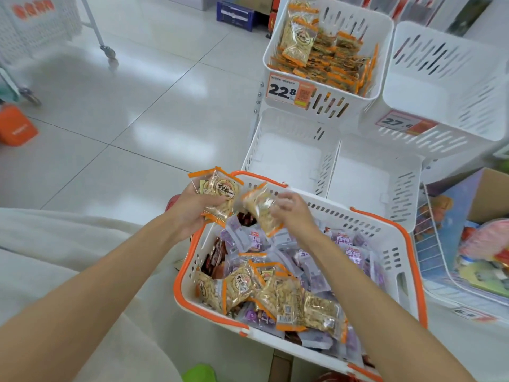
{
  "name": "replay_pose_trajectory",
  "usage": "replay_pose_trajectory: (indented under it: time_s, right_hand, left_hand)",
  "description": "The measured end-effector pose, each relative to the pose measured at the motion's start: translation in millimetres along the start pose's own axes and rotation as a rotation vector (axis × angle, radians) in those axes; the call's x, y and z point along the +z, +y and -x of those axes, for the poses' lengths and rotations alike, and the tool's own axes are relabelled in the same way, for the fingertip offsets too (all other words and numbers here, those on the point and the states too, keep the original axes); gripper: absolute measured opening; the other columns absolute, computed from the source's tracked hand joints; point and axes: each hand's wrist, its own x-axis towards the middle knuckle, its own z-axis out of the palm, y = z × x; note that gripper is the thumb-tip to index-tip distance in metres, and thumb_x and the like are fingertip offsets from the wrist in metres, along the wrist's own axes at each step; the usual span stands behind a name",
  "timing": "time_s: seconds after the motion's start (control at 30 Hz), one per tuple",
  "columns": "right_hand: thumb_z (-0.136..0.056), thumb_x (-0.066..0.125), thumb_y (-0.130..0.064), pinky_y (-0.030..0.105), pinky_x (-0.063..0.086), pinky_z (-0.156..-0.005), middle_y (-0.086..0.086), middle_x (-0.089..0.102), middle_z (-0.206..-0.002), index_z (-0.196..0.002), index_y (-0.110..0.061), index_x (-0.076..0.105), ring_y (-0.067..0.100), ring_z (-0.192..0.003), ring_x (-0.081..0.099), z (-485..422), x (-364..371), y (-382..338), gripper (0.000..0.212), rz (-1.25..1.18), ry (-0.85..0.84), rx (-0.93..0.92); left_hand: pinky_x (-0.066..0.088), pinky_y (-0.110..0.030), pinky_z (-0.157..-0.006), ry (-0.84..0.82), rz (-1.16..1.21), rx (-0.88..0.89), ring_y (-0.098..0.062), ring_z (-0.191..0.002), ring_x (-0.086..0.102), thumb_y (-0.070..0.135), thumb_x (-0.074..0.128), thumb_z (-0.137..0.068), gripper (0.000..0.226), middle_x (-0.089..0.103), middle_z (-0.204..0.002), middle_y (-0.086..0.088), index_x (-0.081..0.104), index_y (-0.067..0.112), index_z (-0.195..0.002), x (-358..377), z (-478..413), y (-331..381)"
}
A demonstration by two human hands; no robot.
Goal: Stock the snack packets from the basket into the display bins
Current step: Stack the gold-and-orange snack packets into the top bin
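The left hand point(197, 209) grips a stack point(220, 193) of orange-edged packets, its fingers curled round the lower edge, and holds it over the far-left corner of the basket point(391, 230). The right hand point(292, 209) pinches 1 more packet point(261, 209) of the same kind between thumb and fingertips, just beside the stack and above the basket's far side. The basket is white with an orange rim and sits on the floor point(143, 111) close in front of the person. Inside it, purple packets point(256, 241) fill the middle and right, a heap of orange-edged ones point(286, 299) lies at the near side, and a few dark red packets point(214, 260) show along the left wall. Just beyond the basket stand 2 white lower bins point(289, 150), side by side. Above them, the left upper bin point(382, 37) holds rows of the orange-edged snack and carries a tag point(286, 91) reading 22.8. The right upper bin point(440, 78) beside it has a tag marked 27.6 point(405, 122). A cardboard box point(490, 194) and a wire rack point(438, 271) sit at the right.
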Motion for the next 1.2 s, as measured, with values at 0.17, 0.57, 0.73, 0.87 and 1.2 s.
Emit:
replay_pose_trajectory:
  time_s: [0.17, 0.57, 0.73, 0.87, 1.2]
  right_hand:
    - [-0.099, 0.052, -0.006, 0.025, 0.056, -0.064, 0.007, 0.072, -0.091, -0.107, -0.004, 0.061, 0.015, -0.075, 0.071, -2.2, -1.2, -45.8, 0.012, -0.597, -0.180, 0.122]
    - [-0.096, 0.052, -0.003, 0.034, 0.052, -0.077, 0.006, 0.068, -0.101, -0.119, -0.010, 0.057, 0.018, -0.086, 0.066, -47.9, -50.6, -145.0, 0.024, -0.452, -0.172, -0.066]
    - [-0.090, 0.060, -0.003, 0.037, 0.054, -0.080, 0.006, 0.068, -0.094, -0.111, -0.010, 0.057, 0.018, -0.084, 0.068, -95.0, -90.0, -209.8, 0.022, -0.484, 0.007, -0.217]
    - [-0.091, 0.058, 0.002, 0.021, 0.053, -0.059, -0.001, 0.070, -0.074, -0.099, -0.007, 0.059, 0.010, -0.068, 0.067, -153.7, -117.5, -256.4, 0.012, -0.612, 0.145, -0.231]
    - [-0.088, 0.067, -0.013, 0.015, 0.050, -0.058, -0.002, 0.054, -0.117, -0.132, -0.020, 0.037, 0.012, -0.092, 0.060, -232.3, -90.7, -244.0, 0.054, -0.211, 0.223, -0.197]
  left_hand:
    - [0.053, -0.047, -0.078, -0.023, -0.012, 0.076, -0.030, -0.086, 0.067, 0.017, 0.062, -0.095, 0.039, 0.071, -0.100, -0.010, 0.046, 0.023, -0.131, 39.4, -7.7, 12.9]
    - [0.049, -0.038, -0.072, -0.112, -0.765, 0.356, -0.024, -0.068, 0.057, 0.064, 0.043, -0.088, 0.054, 0.059, -0.068, -0.006, 0.057, 0.016, -0.071, 140.3, -74.5, 132.0]
    - [0.053, -0.044, -0.069, -0.233, -0.830, 0.624, -0.017, -0.066, 0.054, 0.073, 0.031, -0.091, 0.072, 0.054, -0.070, -0.011, 0.054, 0.006, -0.081, 167.7, -119.2, 199.3]
    - [0.049, -0.040, -0.090, 0.085, -0.889, 0.742, -0.020, -0.101, 0.061, 0.053, 0.043, -0.098, 0.046, 0.065, -0.103, 0.000, 0.064, 0.016, -0.116, 169.9, -167.4, 237.1]
    - [0.044, -0.050, -0.095, -0.019, -1.078, 0.721, -0.028, -0.107, 0.054, 0.058, 0.033, -0.096, 0.039, 0.055, -0.100, 0.008, 0.056, 0.032, -0.115, 147.8, -264.1, 222.0]
